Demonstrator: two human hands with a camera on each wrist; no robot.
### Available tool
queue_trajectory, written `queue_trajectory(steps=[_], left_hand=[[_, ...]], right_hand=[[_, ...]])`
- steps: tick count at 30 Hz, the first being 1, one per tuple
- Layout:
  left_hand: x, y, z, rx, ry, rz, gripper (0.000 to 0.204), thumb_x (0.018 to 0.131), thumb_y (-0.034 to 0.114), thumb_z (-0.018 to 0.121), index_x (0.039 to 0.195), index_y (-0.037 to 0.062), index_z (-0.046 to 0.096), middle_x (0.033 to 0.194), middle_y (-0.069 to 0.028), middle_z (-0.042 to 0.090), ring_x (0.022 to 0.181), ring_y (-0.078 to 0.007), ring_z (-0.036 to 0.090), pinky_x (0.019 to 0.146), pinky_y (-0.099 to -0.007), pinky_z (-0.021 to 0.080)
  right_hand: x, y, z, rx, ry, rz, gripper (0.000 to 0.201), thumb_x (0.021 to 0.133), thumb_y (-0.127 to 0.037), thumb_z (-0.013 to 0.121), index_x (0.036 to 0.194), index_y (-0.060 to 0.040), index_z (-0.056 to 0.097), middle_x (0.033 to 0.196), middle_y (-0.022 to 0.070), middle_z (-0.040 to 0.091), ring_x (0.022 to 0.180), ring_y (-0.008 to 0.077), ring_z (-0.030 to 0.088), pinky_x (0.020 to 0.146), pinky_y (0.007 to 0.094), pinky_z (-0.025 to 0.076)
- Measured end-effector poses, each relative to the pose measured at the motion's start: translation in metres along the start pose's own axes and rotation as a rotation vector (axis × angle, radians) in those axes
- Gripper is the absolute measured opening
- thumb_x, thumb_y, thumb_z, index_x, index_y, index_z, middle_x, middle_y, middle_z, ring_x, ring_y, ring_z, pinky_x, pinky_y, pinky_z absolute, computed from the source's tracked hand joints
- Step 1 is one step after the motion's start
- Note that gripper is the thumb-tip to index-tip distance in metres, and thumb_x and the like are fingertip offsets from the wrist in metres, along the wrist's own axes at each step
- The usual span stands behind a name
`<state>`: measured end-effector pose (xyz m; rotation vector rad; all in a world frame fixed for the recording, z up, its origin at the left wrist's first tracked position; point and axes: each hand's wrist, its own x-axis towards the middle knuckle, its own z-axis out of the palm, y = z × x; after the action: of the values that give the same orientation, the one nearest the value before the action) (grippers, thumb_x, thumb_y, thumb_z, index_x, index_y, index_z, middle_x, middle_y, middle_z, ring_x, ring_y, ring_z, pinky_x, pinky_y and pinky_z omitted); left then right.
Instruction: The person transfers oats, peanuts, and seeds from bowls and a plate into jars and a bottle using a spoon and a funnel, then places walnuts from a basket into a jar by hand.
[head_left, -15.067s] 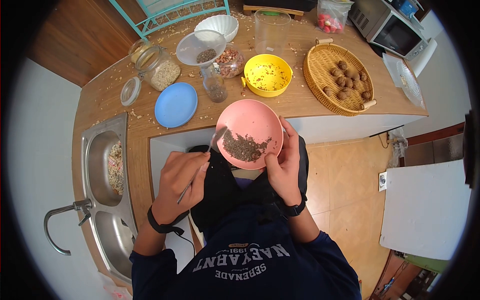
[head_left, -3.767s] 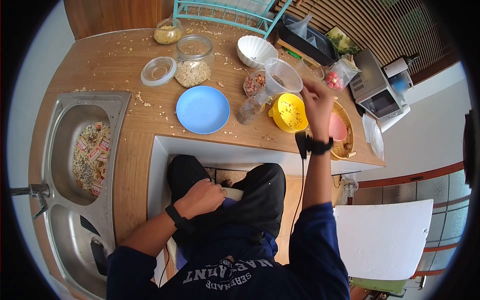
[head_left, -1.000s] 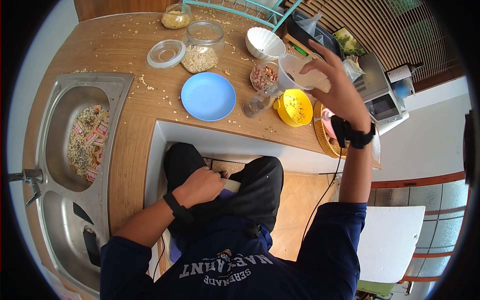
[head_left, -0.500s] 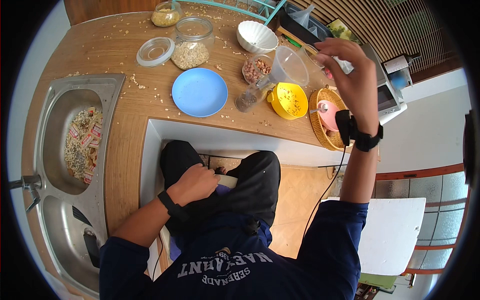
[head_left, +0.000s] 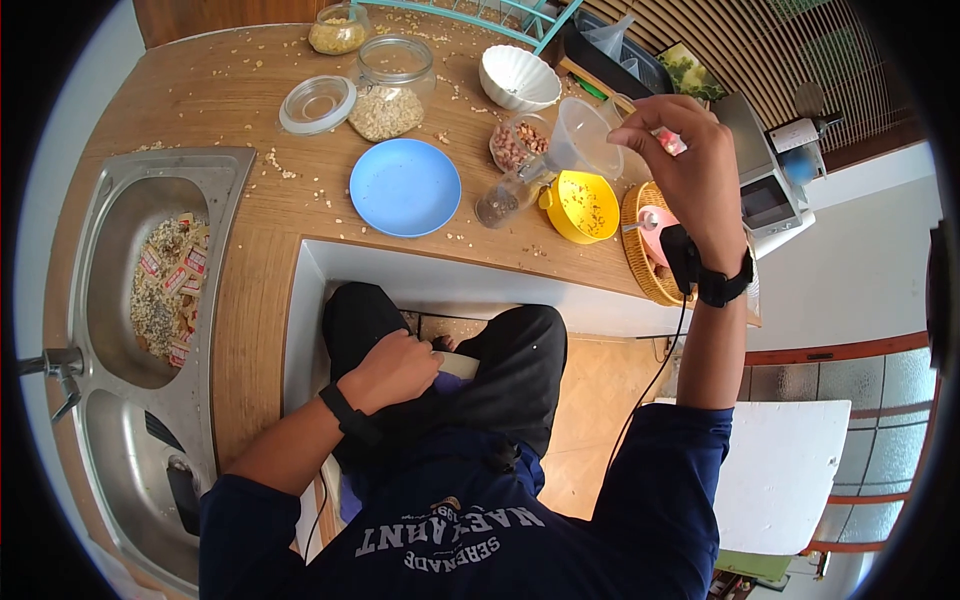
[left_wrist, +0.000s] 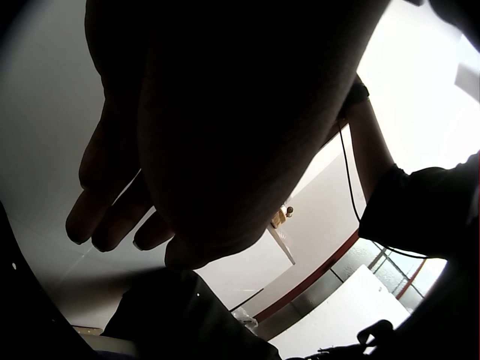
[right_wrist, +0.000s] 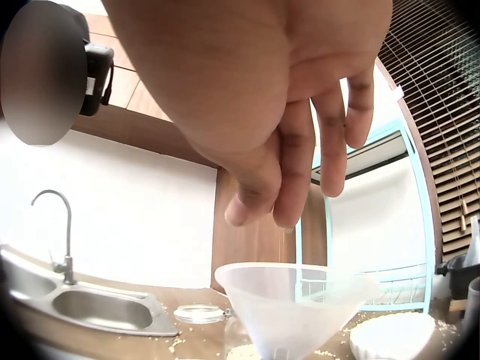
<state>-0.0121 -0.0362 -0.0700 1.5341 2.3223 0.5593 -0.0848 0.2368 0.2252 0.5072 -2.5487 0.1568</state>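
In the head view my right hand (head_left: 685, 150) hangs beside the rim of a clear plastic funnel (head_left: 583, 140). The right wrist view has its fingers (right_wrist: 296, 169) loosely bent above the funnel, with nothing visible between them. The funnel leans in the neck of a glass bottle (head_left: 500, 203) holding dark, seed-like bits. My left hand (head_left: 397, 368) rests on my lap; in the left wrist view it is a dark silhouette with loose fingers (left_wrist: 112, 217). Close to the bottle stands a yellow bowl (head_left: 580, 208) dotted with dark crumbs.
A blue plate (head_left: 405, 188), a jar of oats (head_left: 390, 95), a jar of peanuts (head_left: 518, 145) and a white bowl (head_left: 520, 78) stand on the counter. At right, a wicker basket (head_left: 640, 270) holds a pink plate (head_left: 657, 230) with a spoon. The sink (head_left: 110, 250) contains scraps.
Earlier my hands held the pink plate and spoon; both now lie in the basket. Dark bits seen in the funnel no longer show. My right hand has dropped slightly towards the funnel; the left stays put.
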Motion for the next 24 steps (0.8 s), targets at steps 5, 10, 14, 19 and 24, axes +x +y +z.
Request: queue_trajectory(steps=[5, 10, 14, 19, 24], left_hand=[[-0.001, 0.002, -0.004, 0.010, 0.011, 0.002, 0.018, 0.088, 0.023, 0.064, 0.087, 0.0066, 0.069, 0.079, -0.0097, 0.067, 0.079, -0.0288, 0.067, 0.078, -0.0415, 0.049], [-0.002, 0.001, -0.005, -0.001, 0.023, -0.003, 0.018, 0.088, 0.024, 0.065, 0.088, 0.0066, 0.069, 0.079, -0.0101, 0.066, 0.079, -0.0292, 0.067, 0.077, -0.0415, 0.049], [-0.001, 0.002, -0.006, 0.025, -0.011, 0.000, 0.018, 0.088, 0.024, 0.066, 0.090, 0.0064, 0.070, 0.079, -0.0102, 0.066, 0.080, -0.0292, 0.067, 0.078, -0.0416, 0.048], [-0.003, 0.004, -0.008, -0.011, -0.018, -0.011, 0.019, 0.088, 0.024, 0.066, 0.090, 0.0051, 0.069, 0.079, -0.0105, 0.066, 0.081, -0.0292, 0.067, 0.077, -0.0416, 0.048], [-0.003, 0.004, -0.009, 0.004, -0.027, -0.026, 0.019, 0.088, 0.024, 0.066, 0.089, 0.0050, 0.069, 0.080, -0.0106, 0.067, 0.081, -0.0295, 0.066, 0.077, -0.0412, 0.048]], right_hand=[[-0.010, 0.001, 0.010, 0.024, 0.046, 0.094, 0.016, 0.077, -0.012, 0.082, 0.084, -0.0006, 0.072, 0.081, 0.0098, 0.071, 0.076, 0.0281, 0.068, 0.071, 0.0350, 0.053], [-0.019, 0.010, 0.014, 0.092, 0.110, 0.045, 0.011, 0.075, -0.009, 0.080, 0.083, -0.0043, 0.074, 0.083, 0.0083, 0.072, 0.080, 0.0259, 0.069, 0.073, 0.0332, 0.053], [-0.024, 0.005, 0.013, 0.088, 0.109, 0.086, 0.010, 0.074, -0.009, 0.079, 0.081, -0.0053, 0.074, 0.082, 0.0077, 0.072, 0.081, 0.0264, 0.068, 0.074, 0.0341, 0.053], [-0.029, -0.003, 0.021, 0.071, 0.036, 0.229, 0.018, 0.085, -0.019, 0.075, 0.088, -0.0013, 0.075, 0.087, 0.0082, 0.073, 0.087, 0.0294, 0.068, 0.080, 0.0379, 0.052], [-0.038, 0.001, 0.031, 0.115, 0.176, 0.021, 0.030, 0.091, -0.018, 0.070, 0.115, -0.0010, 0.069, 0.113, 0.0159, 0.069, 0.103, 0.0348, 0.065, 0.092, 0.0402, 0.049]])
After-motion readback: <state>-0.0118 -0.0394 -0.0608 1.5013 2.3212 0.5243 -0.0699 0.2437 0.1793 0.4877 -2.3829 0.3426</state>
